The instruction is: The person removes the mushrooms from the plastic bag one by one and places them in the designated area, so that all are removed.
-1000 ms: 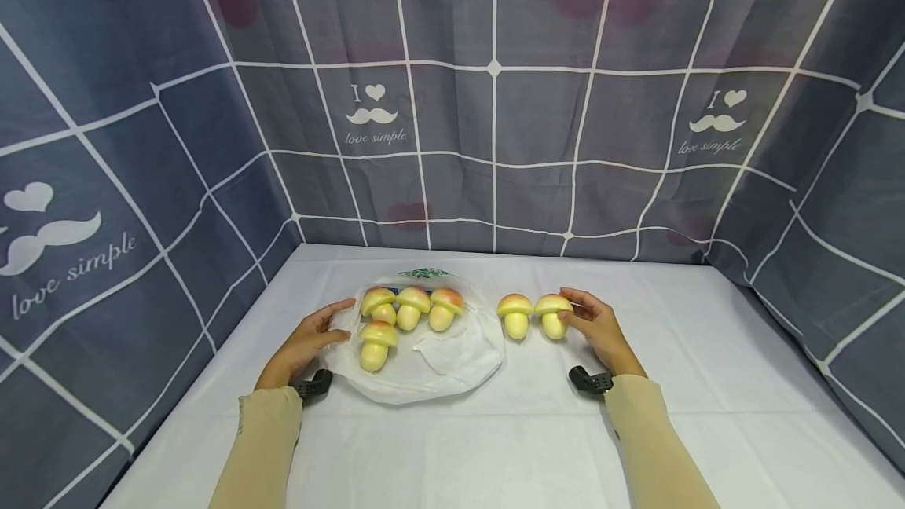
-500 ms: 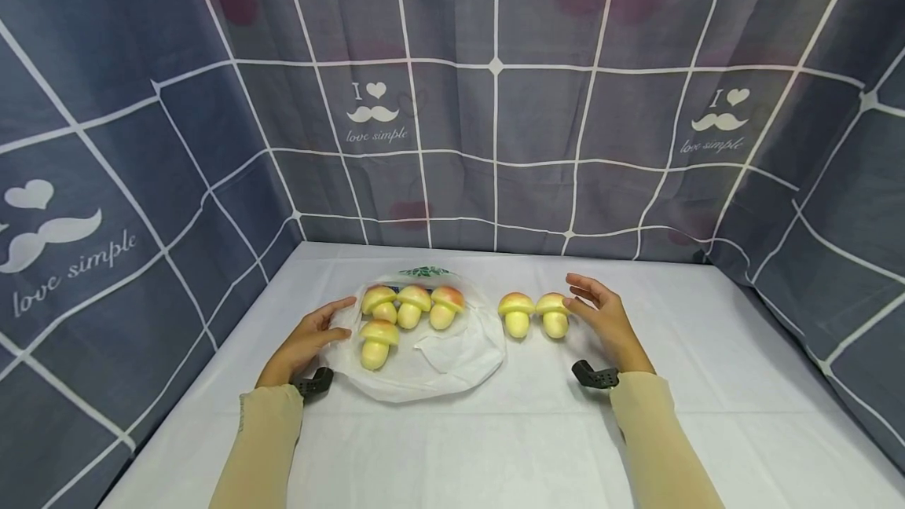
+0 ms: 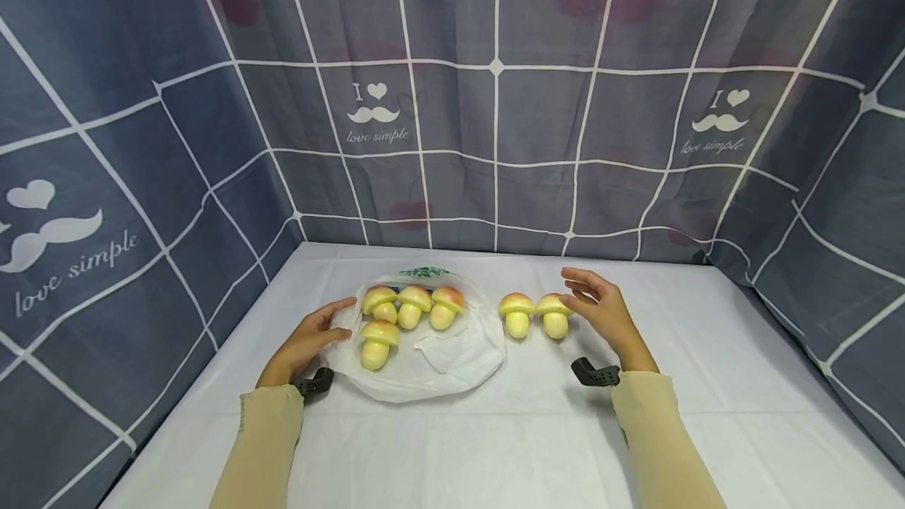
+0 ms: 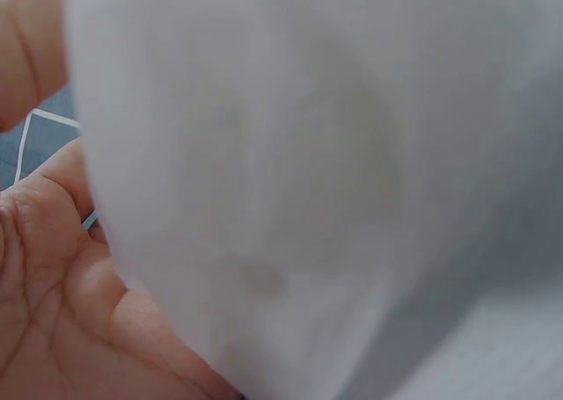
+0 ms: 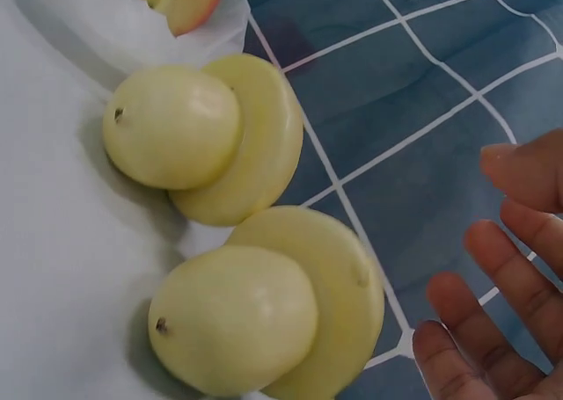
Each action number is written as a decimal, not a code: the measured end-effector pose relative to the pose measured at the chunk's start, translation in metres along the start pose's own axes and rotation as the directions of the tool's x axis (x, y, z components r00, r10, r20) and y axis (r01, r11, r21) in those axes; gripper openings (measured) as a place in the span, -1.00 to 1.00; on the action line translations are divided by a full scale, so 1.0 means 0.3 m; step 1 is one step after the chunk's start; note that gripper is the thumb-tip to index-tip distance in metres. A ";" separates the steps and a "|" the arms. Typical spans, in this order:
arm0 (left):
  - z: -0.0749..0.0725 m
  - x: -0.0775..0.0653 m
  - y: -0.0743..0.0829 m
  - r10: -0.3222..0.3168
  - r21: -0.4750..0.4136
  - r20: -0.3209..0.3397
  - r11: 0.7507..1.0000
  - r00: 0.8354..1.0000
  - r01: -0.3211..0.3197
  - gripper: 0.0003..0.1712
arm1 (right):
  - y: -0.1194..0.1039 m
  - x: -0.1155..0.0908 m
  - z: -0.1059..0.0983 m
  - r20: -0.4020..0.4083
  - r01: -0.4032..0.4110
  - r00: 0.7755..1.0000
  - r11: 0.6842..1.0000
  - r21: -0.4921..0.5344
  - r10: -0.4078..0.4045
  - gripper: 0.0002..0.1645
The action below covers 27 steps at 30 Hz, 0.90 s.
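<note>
- Unloading the white bag (image 3: 452, 377) seems the step in hand; next, the right hand (image 3: 606, 316) probably needs to reach across for another mushroom (image 3: 375, 354).
- Two loose mushrooms (image 3: 517, 325) lie toward the back edge of the counter (image 3: 467, 454), just beside that relaxed, empty hand.
- Four more lie in or on the bag, near the left hand (image 3: 302, 342); whether that grips the plastic, I cannot tell.

On the table (image 3: 452, 462), four toy mushrooms (image 3: 408, 316) are contained in a plastic bag (image 3: 452, 375), with two toy mushrooms (image 3: 516, 314) placed to its right.
</note>
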<state>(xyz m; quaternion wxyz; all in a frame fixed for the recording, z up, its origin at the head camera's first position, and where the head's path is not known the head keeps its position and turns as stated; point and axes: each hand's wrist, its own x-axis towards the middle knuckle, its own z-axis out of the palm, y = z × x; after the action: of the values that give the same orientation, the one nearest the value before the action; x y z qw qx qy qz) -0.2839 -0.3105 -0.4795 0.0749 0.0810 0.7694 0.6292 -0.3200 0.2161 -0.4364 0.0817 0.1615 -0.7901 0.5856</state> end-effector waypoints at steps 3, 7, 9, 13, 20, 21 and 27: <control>0.000 0.001 -0.001 -0.007 -0.005 -0.001 1.000 1.000 0.007 -0.11 | -0.018 -0.001 0.008 -0.013 0.024 1.000 1.000 0.017 -0.024 -0.42; -0.001 0.002 -0.004 -0.012 0.005 -0.003 1.000 1.000 0.012 -0.11 | -0.032 0.001 0.026 -0.019 0.044 0.999 0.998 0.050 -0.043 -0.44; -0.001 0.002 -0.003 -0.013 0.014 -0.005 1.000 1.000 0.013 -0.11 | -0.036 0.002 0.036 -0.017 0.049 0.999 0.997 0.059 -0.048 -0.45; 0.000 0.000 -0.002 -0.010 0.020 -0.004 1.000 1.000 0.010 -0.12 | -0.045 0.004 0.054 -0.008 0.055 0.998 0.997 0.059 -0.055 -0.47; 0.004 0.001 -0.001 0.005 0.028 -0.005 1.000 1.000 -0.004 -0.12 | -0.068 0.002 0.080 0.037 0.059 0.997 0.998 0.039 -0.060 -0.49; 0.003 0.000 -0.001 0.007 0.029 -0.004 1.000 1.000 -0.007 -0.12 | -0.070 0.002 0.084 0.047 0.057 0.997 0.998 0.036 -0.059 -0.49; 0.000 -0.003 0.002 0.002 0.024 -0.003 1.000 1.000 -0.002 -0.12 | -0.074 0.004 0.109 0.103 0.069 0.992 0.997 0.018 -0.070 -0.50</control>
<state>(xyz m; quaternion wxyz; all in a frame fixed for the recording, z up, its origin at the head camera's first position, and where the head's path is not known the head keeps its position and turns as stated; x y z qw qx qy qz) -0.2830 -0.3107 -0.4788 0.0720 0.0818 0.7770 0.6200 -0.3114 0.1791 -0.4260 0.0598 0.2195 -0.7829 0.5791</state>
